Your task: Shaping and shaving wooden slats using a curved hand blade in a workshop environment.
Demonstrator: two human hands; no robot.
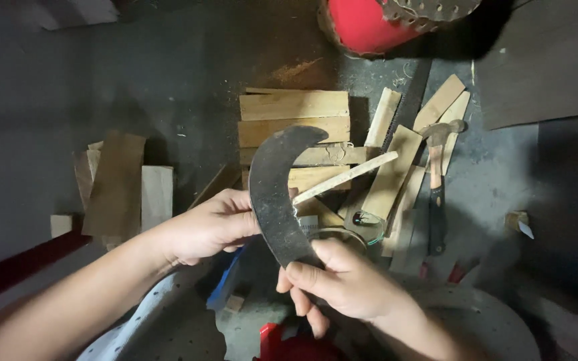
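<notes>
The right hand (346,281) grasps the base of a dark curved blade (277,190), which is held upright at centre frame. The left hand (209,227), at 9 o'clock of the blade, pinches its edge and a thin stick (346,177). Beyond, at 12 o'clock, lie planks (294,105). A hammer (436,180) rests at 3 o'clock.

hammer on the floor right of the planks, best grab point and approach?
Likely the handle's lower half, from above. The wooden-handled hammer lies flat on the grey floor, metal head away from the person, resting against pale wooden slats. The dark lower handle lies clear of the slats, so fingers could close across it from either side.
</notes>
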